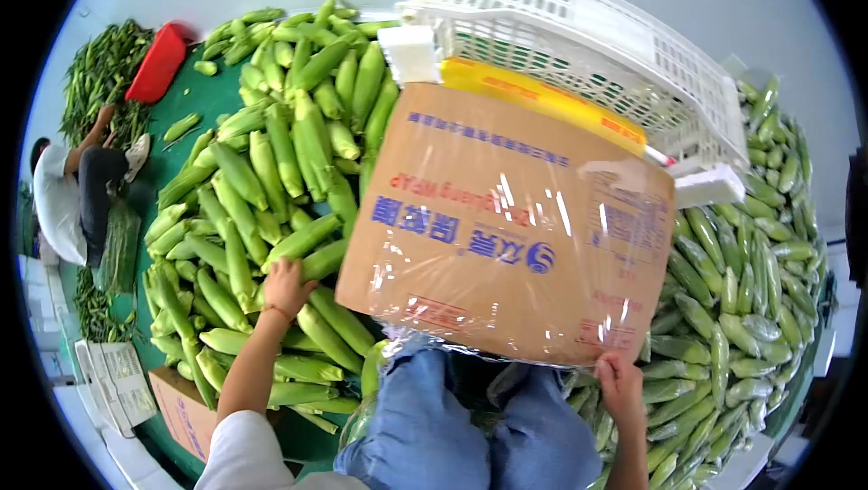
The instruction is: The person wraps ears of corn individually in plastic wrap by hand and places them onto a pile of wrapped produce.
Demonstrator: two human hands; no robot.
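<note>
On the left, a large pile of green unhusked corn (240,187) surrounds my left hand (287,289). Its fingers curl against the near end of one ear of corn (306,241). Before my knees lies a cardboard box (515,219) with blue and red print. Clear plastic wrap (493,305) covers its top, glossy with reflections, its loose edge along the near side. At the box's near right corner, the fingers of my right hand (620,386) are closed on the edge of the plastic wrap.
Film-wrapped ears of corn (714,327) are heaped on the right. A white plastic crate (579,38) and a yellow box (542,101) stand behind the cardboard box. Far left, another person (63,201) sits by a red basket (161,63) and a heap of greens (99,74).
</note>
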